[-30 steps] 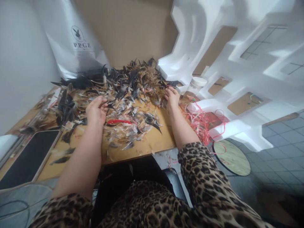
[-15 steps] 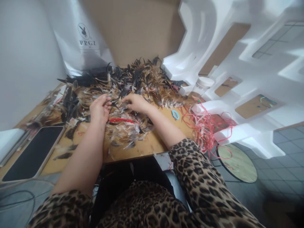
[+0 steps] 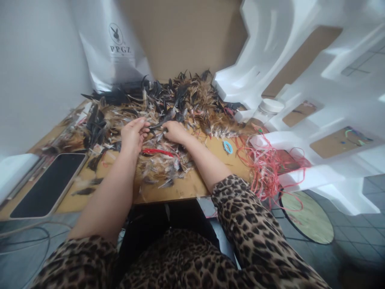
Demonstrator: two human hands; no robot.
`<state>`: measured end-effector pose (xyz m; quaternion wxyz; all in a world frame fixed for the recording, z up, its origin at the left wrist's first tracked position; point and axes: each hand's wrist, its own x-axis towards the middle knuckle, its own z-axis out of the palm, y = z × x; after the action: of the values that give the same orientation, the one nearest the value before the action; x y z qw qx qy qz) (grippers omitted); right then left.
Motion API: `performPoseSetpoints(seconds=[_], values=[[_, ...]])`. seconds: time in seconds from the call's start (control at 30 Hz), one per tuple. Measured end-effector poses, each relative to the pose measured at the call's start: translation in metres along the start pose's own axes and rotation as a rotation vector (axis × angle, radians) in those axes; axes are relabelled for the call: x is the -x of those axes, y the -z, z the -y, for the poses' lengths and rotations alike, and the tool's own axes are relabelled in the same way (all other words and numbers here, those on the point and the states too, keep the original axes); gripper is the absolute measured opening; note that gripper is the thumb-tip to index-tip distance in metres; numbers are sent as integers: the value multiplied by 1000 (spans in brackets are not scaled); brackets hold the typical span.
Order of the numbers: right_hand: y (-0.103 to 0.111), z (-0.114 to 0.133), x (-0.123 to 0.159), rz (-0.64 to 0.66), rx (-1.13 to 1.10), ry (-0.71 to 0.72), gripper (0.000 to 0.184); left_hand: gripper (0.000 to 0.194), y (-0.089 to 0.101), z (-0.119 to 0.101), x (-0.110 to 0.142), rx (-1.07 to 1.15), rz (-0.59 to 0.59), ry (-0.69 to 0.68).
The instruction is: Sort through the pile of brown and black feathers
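My left hand is pinched, thumb against fingers, on one end of a dark feather. Facing it, my right hand has its fingers curled in at the feather's other end; its fingertips are partly hidden. Both hands are over a spread of loose brown, white and black feathers on the wooden table. Just below the hands, a bundle of red strips lies across the feathers. Behind them is a thick heap of brown and black feathers.
A phone lies at the left. To the right are a blue ring, tangled pink-red string, a lidded jar and a large white foam piece. A silver bag stands at the back.
The view has shifted slightly. My right hand's fingers have curled closed, and the dark feather now shows stretched between both hands.
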<state>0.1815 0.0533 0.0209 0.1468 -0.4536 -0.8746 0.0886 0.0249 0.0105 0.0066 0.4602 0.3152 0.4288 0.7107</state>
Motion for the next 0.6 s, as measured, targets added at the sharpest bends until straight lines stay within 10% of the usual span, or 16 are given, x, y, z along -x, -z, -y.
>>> performPoseSetpoints(seconds=[0.2,0.43,0.6], values=[[6,-14,-8,-199,-368,-8,28,23,-1,-1,1,-58,-33,-43],[6,-11,-4,-120,-494,75,51,24,2,3,-3,-154,-86,-171],[30,-10,3,-283,-695,-10,30,21,4,2,-5,-136,-108,-203]])
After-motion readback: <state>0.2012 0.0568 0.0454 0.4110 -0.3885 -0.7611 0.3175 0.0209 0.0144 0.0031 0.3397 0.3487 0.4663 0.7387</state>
